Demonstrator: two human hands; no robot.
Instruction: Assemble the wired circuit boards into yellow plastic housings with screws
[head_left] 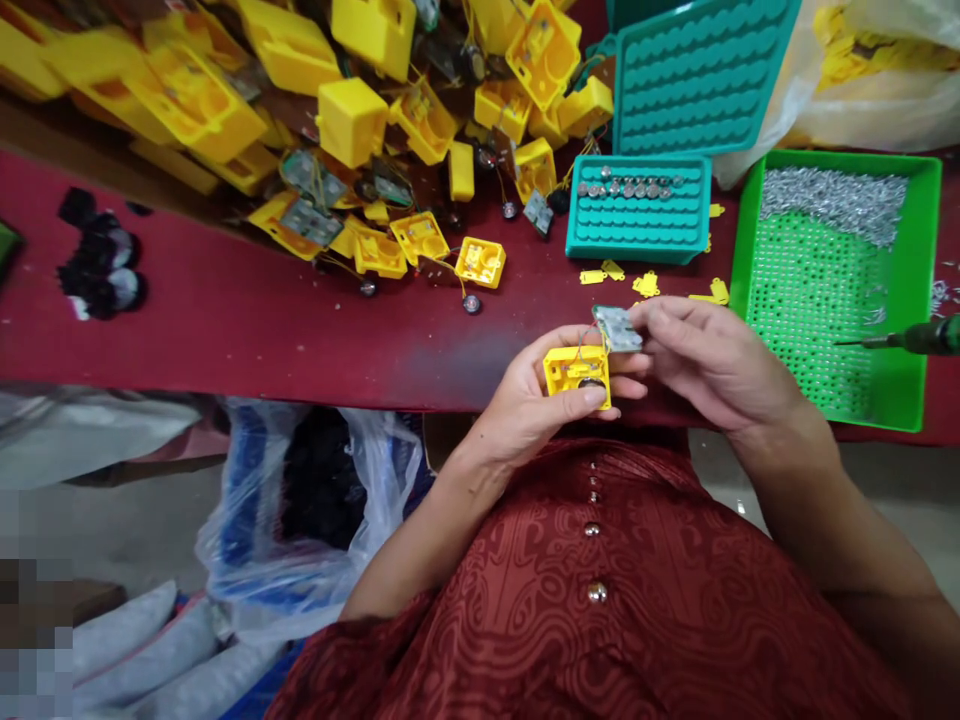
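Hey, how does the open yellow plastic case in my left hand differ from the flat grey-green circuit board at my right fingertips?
The yellow plastic case is a hollow box; the grey-green circuit board is a flat plate. The left hand grips the case, while the right hand holds the board's edge. Both have thin wires running between them.

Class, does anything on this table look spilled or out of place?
Yes: small silvery pieces lie on the red cloth right of the green tray, seemingly spilled, since similar pieces are heaped inside it.
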